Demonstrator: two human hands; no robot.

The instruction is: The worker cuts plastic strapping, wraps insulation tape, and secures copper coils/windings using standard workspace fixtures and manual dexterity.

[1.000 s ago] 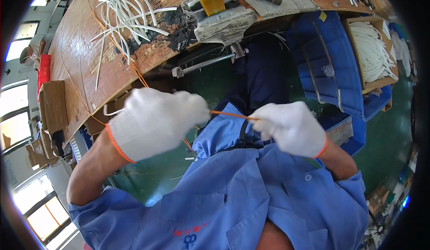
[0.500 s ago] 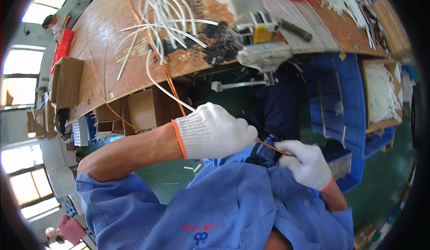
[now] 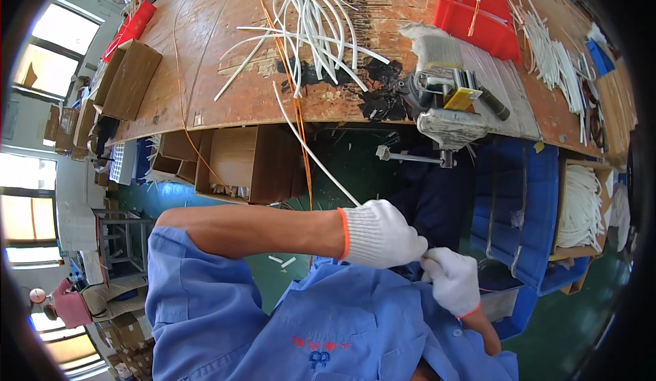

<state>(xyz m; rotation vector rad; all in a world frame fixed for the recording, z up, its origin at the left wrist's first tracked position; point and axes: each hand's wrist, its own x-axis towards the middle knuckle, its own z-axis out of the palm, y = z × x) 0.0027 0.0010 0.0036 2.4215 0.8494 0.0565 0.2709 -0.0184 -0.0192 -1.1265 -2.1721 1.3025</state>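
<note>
My left hand [image 3: 384, 236], in a white knit glove with an orange-edged cuff, is closed around a white flexible tube [image 3: 316, 157]. The tube's free end rises toward the table edge. Close against its fingertips is my right hand [image 3: 454, 282], also gloved, with thumb and fingers pinched. Half a second ago an orange wire ran between the hands; the gloves now hide that part. Both hands are low in front of my blue shirt [image 3: 342, 319]. Loose orange wires [image 3: 301, 125] hang over the table's front edge, beside the tube.
On the worn wooden table [image 3: 225, 19] lie a pile of white tubes [image 3: 311, 29] and a bench vise [image 3: 451, 118]. Red bins [image 3: 478, 19] stand at the back right. Cardboard boxes [image 3: 236, 159] sit under the table; a blue crate [image 3: 533, 217] stands at right.
My hands have come together, and the stretch of orange wire between them no longer shows. The tube stays in my left hand. The view has shifted, showing more of the table's far side.
</note>
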